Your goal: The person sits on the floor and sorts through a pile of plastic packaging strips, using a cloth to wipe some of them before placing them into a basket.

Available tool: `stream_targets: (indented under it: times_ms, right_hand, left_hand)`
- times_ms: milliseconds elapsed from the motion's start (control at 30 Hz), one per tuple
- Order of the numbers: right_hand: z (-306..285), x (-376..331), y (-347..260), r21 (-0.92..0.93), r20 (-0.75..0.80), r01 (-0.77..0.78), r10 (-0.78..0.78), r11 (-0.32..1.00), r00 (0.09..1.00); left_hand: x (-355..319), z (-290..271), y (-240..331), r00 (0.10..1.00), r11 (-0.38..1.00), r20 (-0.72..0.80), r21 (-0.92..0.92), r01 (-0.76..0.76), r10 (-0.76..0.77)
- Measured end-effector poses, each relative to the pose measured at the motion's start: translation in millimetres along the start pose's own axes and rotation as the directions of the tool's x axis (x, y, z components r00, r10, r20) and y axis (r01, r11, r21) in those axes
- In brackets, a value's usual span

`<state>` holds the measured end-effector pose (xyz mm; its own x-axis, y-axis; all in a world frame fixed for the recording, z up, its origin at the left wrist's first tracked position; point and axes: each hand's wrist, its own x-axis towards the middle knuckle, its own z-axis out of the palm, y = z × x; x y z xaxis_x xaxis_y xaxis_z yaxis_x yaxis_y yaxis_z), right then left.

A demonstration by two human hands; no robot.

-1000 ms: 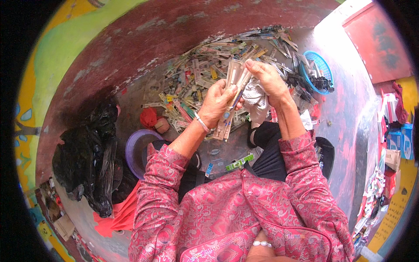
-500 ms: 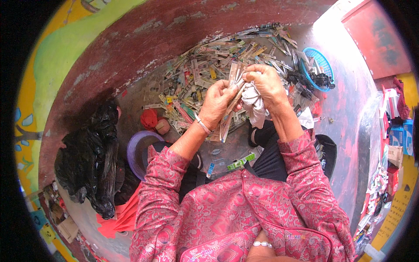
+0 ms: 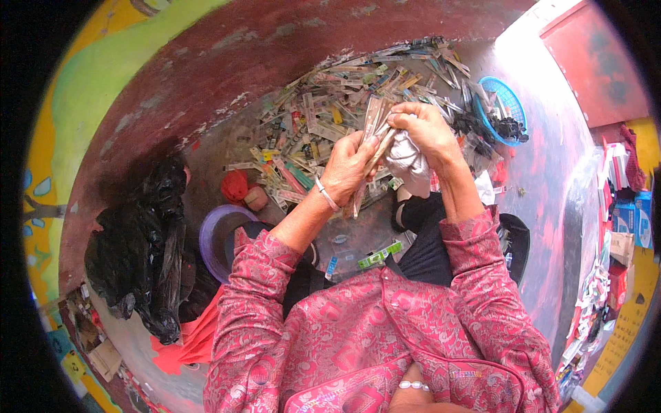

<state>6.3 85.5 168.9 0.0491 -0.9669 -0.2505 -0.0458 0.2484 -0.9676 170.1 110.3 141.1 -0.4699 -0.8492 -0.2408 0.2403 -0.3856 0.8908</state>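
My left hand, fingers closed, grips a bundle of slim flat packets fanned out at the top, their lower ends showing below the hand. My right hand is closed too, its thumb and fingertips pinching at the bundle's upper right edge. A crumpled greyish-white cloth hangs from under that hand's fingers. Both hands are raised in front of a large heap of similar slim packets on the floor. Whether my right fingertips pinch a single packet is hidden.
A blue plastic basket with black plastic stands at the right of the heap. At left are black plastic bags, a purple round tub and red sheeting. A green strip package lies by my legs. A maroon wall curves behind.
My right hand has shifted slightly to the right, and the cloth under it is bunched differently. My left hand still holds the bundle, with its lower ends closer together.
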Motion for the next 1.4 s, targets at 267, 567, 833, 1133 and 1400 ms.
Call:
stream_targets:
  times_ms: [267, 567, 833, 1133, 1400]
  right_hand:
    - [11.3, -12.4, -43.9, -0.358, -0.492, 0.415, -0.546, 0.837, 0.677]
    - [41.9, -7.0, -16.1, -0.795, 0.317, 0.607, -0.852, 0.001, 0.417]
    - [-37.2, 39.7, -29.6, -0.831, -0.467, 0.095, -0.780, 0.549, 0.416]
    - [40.8, 13.5, -8.0, -0.811, 0.322, 0.583, -0.867, -0.045, 0.381]
    - [-38.0, 22.8, -29.5, -0.363, -0.518, 0.137, -0.322, 0.922, 0.793]
  left_hand:
    - [-0.2, -1.4, -2.1, 0.993, 0.994, -0.112, 0.102, 0.046, -0.034]
    - [0.1, 0.8, -5.1, 0.980, 0.946, -0.075, 0.286, -0.154, 0.182]
    - [-10.7, -1.7, -4.2, 0.996, 0.995, -0.069, 0.076, 0.059, -0.054]
    - [-7.7, -8.1, -14.4, 0.992, 0.977, -0.120, 0.211, -0.011, 0.037]
    - [-3.8, -13.5, -7.4, 0.975, 0.996, -0.209, 0.056, -0.072, 0.082]
